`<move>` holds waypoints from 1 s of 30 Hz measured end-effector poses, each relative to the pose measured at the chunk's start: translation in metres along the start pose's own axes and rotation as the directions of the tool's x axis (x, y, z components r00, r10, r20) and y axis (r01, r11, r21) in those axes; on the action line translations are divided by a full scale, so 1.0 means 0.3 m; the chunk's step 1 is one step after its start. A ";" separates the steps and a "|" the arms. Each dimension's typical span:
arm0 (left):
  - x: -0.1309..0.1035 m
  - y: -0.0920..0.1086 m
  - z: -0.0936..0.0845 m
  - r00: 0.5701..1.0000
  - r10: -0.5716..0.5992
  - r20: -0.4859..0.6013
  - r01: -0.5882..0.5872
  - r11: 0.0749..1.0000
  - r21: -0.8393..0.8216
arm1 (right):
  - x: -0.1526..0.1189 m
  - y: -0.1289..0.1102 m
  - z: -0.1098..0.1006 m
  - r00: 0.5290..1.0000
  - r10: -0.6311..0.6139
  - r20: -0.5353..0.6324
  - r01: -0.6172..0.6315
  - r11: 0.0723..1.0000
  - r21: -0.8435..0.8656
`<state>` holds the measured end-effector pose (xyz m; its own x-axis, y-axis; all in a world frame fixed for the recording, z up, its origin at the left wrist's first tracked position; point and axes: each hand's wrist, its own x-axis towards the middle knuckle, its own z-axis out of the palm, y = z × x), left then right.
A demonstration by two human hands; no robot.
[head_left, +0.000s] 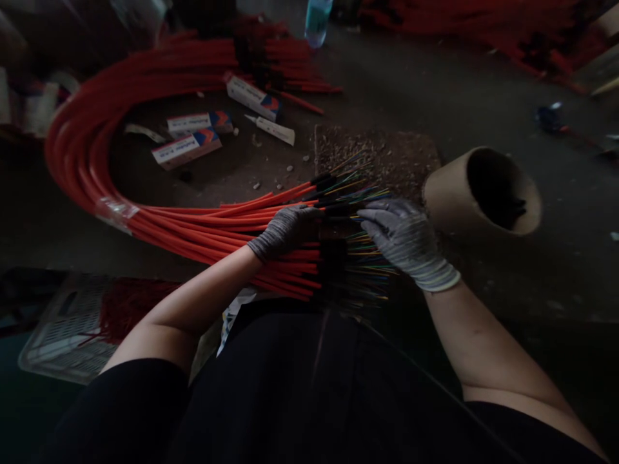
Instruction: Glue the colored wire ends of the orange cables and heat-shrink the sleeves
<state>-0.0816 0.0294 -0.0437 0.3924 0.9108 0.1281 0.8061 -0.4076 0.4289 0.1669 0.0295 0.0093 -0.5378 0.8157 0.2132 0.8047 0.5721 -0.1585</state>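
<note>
A thick bundle of orange-red cables (pixel 193 229) curves round from the back left and runs in front of me. Past their black end sections (pixel 333 261), thin blue, green and yellow wires (pixel 370 261) fan out to the right. My left hand (pixel 289 230), in a grey knit glove, is closed around one cable near its black end. My right hand (pixel 403 235), gloved too, has its fingertips together at that cable's thin wires. The fingers partly cover the exact point of grip.
Behind the cables lie small white-and-blue boxes (pixel 186 149) and a white tube (pixel 273 129). A board with scattered bits (pixel 406 154) is beside a cardboard tube (pixel 442 196). A bottle (pixel 318 22) stands at the back. A plastic basket (pixel 62 328) sits at lower left.
</note>
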 end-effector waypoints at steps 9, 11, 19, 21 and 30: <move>-0.030 0.046 -0.076 0.930 -0.013 0.367 -0.126 0.927 0.352 | 0.037 -0.076 0.031 0.975 -0.078 0.207 0.051 0.990 0.130; -0.042 0.037 -0.068 0.908 0.062 0.415 -0.207 0.926 0.315 | 0.048 -0.100 0.036 0.935 -0.065 0.348 0.060 0.998 0.026; -0.071 0.021 -0.008 0.980 -0.035 0.194 0.006 0.989 0.147 | 0.078 -0.170 0.012 0.887 0.034 0.460 0.087 0.967 -0.239; -0.075 0.021 -0.008 0.989 -0.065 0.132 0.055 0.995 0.080 | 0.082 -0.168 0.016 0.905 0.053 0.421 0.068 0.962 -0.265; -0.085 -0.018 0.023 0.995 0.067 -0.076 -0.086 0.957 -0.276 | 0.088 -0.137 0.048 0.951 -0.085 0.298 0.156 0.962 -0.223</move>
<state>-0.0931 0.0079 -0.0554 0.4110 0.8837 0.2239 0.6158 -0.4503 0.6466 0.1162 0.0288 0.0074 -0.6546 0.7527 -0.0707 0.7466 0.6583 0.0957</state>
